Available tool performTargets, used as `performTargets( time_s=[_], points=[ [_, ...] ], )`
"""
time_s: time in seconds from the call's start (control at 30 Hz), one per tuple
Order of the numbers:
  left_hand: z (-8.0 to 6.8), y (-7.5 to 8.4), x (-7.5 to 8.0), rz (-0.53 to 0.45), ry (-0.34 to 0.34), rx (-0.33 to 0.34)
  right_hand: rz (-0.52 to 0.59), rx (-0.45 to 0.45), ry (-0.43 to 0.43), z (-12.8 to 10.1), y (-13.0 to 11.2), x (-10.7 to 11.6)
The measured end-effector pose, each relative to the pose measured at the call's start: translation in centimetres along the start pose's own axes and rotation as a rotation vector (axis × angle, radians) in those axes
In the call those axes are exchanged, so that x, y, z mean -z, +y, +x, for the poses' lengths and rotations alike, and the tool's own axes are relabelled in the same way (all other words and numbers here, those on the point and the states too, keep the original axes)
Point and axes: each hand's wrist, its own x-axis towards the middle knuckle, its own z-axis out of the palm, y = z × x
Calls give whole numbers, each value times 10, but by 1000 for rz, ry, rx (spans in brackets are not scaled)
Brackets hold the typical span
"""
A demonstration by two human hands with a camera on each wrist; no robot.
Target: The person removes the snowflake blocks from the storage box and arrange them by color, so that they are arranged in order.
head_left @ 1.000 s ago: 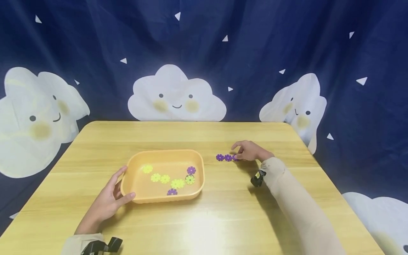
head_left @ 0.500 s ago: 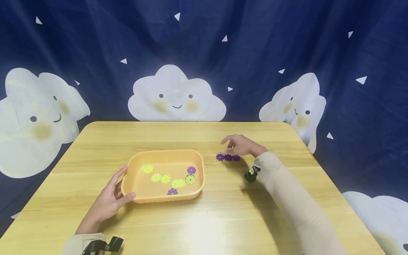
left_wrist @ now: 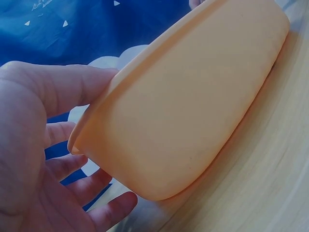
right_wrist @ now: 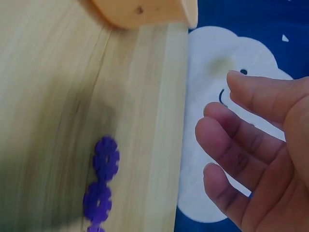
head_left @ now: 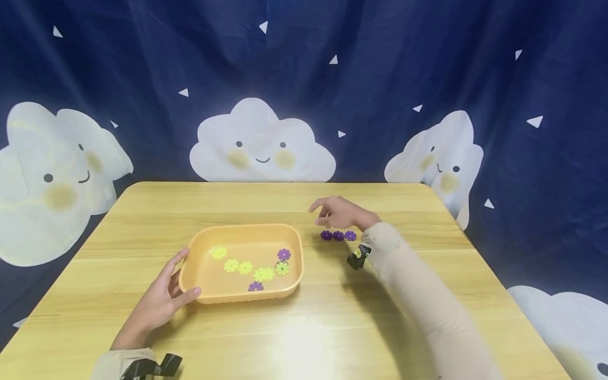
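Observation:
My left hand (head_left: 161,295) grips the left end of an orange plastic tray (head_left: 199,295), thumb at the front rim and fingers round the end wall. The left wrist view shows the thumb on the tray's rim (left_wrist: 120,77) and the other fingers spread along its side. Several yellow snowflake discs (head_left: 263,274) and a few purple snowflake discs (head_left: 284,254) lie inside. To the tray's right, three purple snowflake discs (head_left: 338,236) form a row on the table. Just behind and above that row hovers my right hand (head_left: 339,212), fingers loosely bent, nothing between them in the right wrist view.
The wooden table (head_left: 304,338) carries the tray left of centre. A dark blue curtain (head_left: 370,63) with white cloud prints hangs behind its far edge. A black wrist camera (head_left: 358,257) sits on the right sleeve, another on the left.
My right hand has let go of the right end of the purple row, lifted, and moved left towards the tray. The row stays in place. My left hand keeps its hold.

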Motion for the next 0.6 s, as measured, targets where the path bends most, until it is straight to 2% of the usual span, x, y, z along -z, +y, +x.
performTargets(
  time_s=[0.6],
  points=[
    [0,0,0,-7,3,-8,25,25,-56,26,-40,-13]
  ],
)
